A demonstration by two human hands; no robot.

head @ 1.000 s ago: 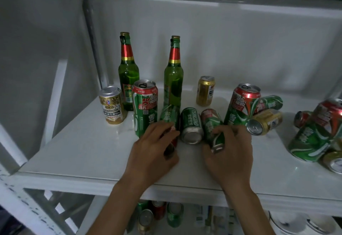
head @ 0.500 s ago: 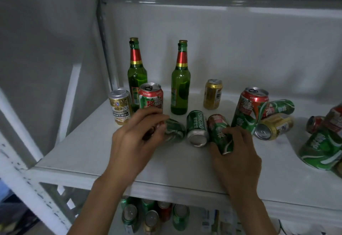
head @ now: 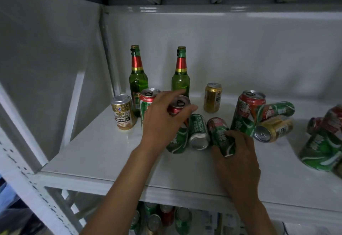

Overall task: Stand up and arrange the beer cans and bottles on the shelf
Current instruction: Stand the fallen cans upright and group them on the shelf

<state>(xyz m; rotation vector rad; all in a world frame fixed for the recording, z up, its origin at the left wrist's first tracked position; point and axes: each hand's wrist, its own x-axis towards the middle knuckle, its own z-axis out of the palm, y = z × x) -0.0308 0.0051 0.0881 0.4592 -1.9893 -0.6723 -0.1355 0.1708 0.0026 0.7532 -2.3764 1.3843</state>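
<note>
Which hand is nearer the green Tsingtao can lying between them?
Right, narrowly. The right hand grips the fallen can touching the Tsingtao can on its right; the left hand holds a tilted can just left of it, higher up.

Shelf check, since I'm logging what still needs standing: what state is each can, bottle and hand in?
left hand: grips red-green can, nearly upright
right hand: grips lying can
Tsingtao can: lying
two bottles: upright
gold-white can: upright
gold can: upright
gold can at right: lying
</note>
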